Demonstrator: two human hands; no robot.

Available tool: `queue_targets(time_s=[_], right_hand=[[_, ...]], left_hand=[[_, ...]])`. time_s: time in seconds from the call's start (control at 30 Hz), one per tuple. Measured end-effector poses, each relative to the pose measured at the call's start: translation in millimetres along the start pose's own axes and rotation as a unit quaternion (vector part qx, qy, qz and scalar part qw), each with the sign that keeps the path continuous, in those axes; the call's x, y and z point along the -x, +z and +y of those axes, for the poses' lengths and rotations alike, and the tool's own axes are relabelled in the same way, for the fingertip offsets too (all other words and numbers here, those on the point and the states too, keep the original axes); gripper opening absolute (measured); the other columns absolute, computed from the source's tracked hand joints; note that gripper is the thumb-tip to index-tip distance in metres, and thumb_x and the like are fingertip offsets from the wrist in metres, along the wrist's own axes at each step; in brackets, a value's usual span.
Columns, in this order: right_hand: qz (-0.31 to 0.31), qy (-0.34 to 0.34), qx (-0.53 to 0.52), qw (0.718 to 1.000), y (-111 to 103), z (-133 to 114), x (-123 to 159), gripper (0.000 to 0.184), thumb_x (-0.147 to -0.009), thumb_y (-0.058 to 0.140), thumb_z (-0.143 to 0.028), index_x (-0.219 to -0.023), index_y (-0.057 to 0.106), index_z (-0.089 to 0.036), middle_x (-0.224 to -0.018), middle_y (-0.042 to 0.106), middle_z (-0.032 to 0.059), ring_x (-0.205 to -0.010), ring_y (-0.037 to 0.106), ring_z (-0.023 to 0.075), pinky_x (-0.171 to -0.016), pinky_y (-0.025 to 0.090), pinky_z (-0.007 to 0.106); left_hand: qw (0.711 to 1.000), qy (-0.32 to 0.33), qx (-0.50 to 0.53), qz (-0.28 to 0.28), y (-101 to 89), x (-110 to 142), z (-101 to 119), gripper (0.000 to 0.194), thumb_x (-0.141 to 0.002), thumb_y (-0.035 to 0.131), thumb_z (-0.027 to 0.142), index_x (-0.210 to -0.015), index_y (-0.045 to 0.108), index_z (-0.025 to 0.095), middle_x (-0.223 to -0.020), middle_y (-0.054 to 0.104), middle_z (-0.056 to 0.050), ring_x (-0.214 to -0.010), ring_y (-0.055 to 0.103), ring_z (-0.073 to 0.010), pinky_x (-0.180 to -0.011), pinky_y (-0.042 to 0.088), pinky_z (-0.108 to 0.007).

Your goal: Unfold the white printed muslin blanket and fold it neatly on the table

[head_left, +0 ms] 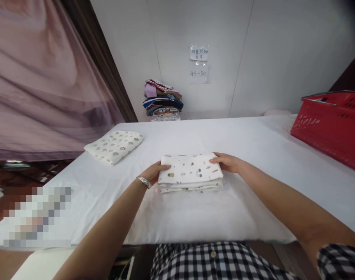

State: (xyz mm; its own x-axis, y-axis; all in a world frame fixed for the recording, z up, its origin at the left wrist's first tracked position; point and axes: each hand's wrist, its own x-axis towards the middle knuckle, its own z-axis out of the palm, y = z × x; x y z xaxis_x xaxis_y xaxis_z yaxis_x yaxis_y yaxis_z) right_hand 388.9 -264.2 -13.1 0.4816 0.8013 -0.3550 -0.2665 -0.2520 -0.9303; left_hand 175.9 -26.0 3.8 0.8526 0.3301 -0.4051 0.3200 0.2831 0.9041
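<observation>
A white printed cloth, folded into a thick rectangle of several layers, lies on the white-covered table in front of me. My left hand grips its left edge, thumb on top and fingers hidden at the side or beneath. At the opposite edge, my right hand holds the upper right corner, its thumb also resting on top. Small drawings, one like a rainbow, dot the upper layer. Farther left lies another folded cloth with a grey, green and red print, apart from both hands.
A red plastic basket with a metal handle stands at the right. Behind the table's far edge rises a stack of folded fabrics by the wall. Paper notes hang above. A pink curtain drapes along the left. The white table ends near my body.
</observation>
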Motion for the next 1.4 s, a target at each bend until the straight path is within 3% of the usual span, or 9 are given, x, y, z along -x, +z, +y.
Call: queue_targets(time_s=[0.17,0.3,0.4,0.57,0.7,0.83,0.97,1.17,1.4], right_hand=[[0.114,-0.135,0.145,0.974,-4.3,-51.9,1.1,0.078,-0.052,0.073,-0.014,-0.126,0.049,-0.016,-0.119,0.058,0.0108,-0.107,0.054,0.0272,-0.094,0.041,0.042],[0.225,-0.372,0.367,0.823,-11.5,-74.4,6.6,0.06,-0.063,0.068,-0.022,-0.122,0.052,-0.019,-0.126,0.051,0.0085,-0.119,0.043,0.0267,-0.103,0.03,0.043],[0.213,-0.451,0.467,0.73,-19.7,-37.4,11.4,0.037,-0.074,0.057,-0.027,-0.11,0.059,-0.016,-0.12,0.053,0.0126,-0.12,0.04,0.0267,-0.105,0.027,0.044],[0.076,-0.424,0.54,0.723,-28.1,61.2,30.0,0.03,-0.08,0.048,-0.026,-0.106,0.061,-0.018,-0.114,0.057,0.0129,-0.113,0.047,0.0278,-0.1,0.033,0.05],[0.045,-0.419,0.52,0.743,-23.4,78.8,58.2,0.039,-0.078,0.045,-0.018,-0.115,0.057,-0.02,-0.121,0.054,0.0113,-0.115,0.046,0.0262,-0.099,0.035,0.049],[0.031,-0.359,0.43,0.828,-17.2,55.8,71.2,0.036,-0.076,0.049,-0.024,-0.11,0.062,-0.024,-0.12,0.056,0.008,-0.113,0.048,0.0259,-0.099,0.036,0.047],[0.184,-0.24,0.206,0.93,-13.5,26.0,61.4,0.024,-0.079,0.048,-0.034,-0.09,0.066,-0.022,-0.101,0.065,0.0055,-0.101,0.056,0.0226,-0.091,0.043,0.04],[0.214,-0.087,0.087,0.969,-14.2,3.2,22.6,0.034,-0.077,0.054,-0.046,-0.096,0.064,-0.02,-0.11,0.063,0.0077,-0.099,0.057,0.0211,-0.084,0.046,0.035],[0.129,-0.055,0.056,0.989,-8.0,7.8,-6.9,0.051,-0.07,0.066,-0.048,-0.109,0.062,-0.016,-0.105,0.065,0.012,-0.095,0.06,0.0252,-0.084,0.046,0.039]], left_hand=[[0.958,0.263,-0.101,0.057,9.4,-3.8,39.1,0.068,-0.056,0.075,0.027,-0.118,0.049,0.014,-0.109,0.064,-0.012,-0.099,0.06,-0.0276,-0.086,0.049,-0.043],[0.787,0.48,-0.34,0.183,5.2,-10.5,59.5,0.054,-0.066,0.067,0.025,-0.117,0.051,0.019,-0.119,0.058,-0.008,-0.113,0.051,-0.0243,-0.1,0.038,-0.041],[0.681,0.522,-0.483,0.174,-4.3,-12.5,29.9,0.038,-0.074,0.057,0.02,-0.112,0.055,0.02,-0.123,0.057,-0.01,-0.122,0.044,-0.0228,-0.105,0.031,-0.041],[0.63,0.472,-0.617,0.009,-15.7,10.0,-53.7,0.036,-0.081,0.041,0.012,-0.113,0.055,0.022,-0.125,0.057,-0.008,-0.124,0.043,-0.0198,-0.104,0.032,-0.044],[0.654,0.452,-0.606,-0.033,-12.1,39.2,-63.0,0.05,-0.074,0.04,0.005,-0.119,0.051,0.023,-0.13,0.053,-0.006,-0.125,0.042,-0.019,-0.105,0.032,-0.045],[0.751,0.384,-0.536,0.039,4.8,43.0,-40.3,0.036,-0.073,0.042,0.009,-0.1,0.062,0.025,-0.109,0.065,-0.004,-0.106,0.057,-0.0191,-0.095,0.044,-0.041],[0.77,0.372,-0.495,0.152,33.9,28.1,-27.0,0.023,-0.084,0.046,0.031,-0.1,0.062,0.024,-0.111,0.064,-0.006,-0.108,0.055,-0.0197,-0.096,0.043,-0.038],[0.817,0.231,-0.466,0.249,54.5,-3.5,-29.4,0.067,-0.079,0.05,0.053,-0.133,0.036,0.017,-0.149,0.021,-0.014,-0.138,0.015,-0.0287,-0.11,0.02,-0.049],[0.937,0.053,-0.194,0.287,35.6,-31.2,-17.5,0.084,-0.071,0.06,0.055,-0.136,0.028,0.013,-0.132,0.046,-0.019,-0.113,0.052,-0.0266,-0.092,0.044,-0.037]])
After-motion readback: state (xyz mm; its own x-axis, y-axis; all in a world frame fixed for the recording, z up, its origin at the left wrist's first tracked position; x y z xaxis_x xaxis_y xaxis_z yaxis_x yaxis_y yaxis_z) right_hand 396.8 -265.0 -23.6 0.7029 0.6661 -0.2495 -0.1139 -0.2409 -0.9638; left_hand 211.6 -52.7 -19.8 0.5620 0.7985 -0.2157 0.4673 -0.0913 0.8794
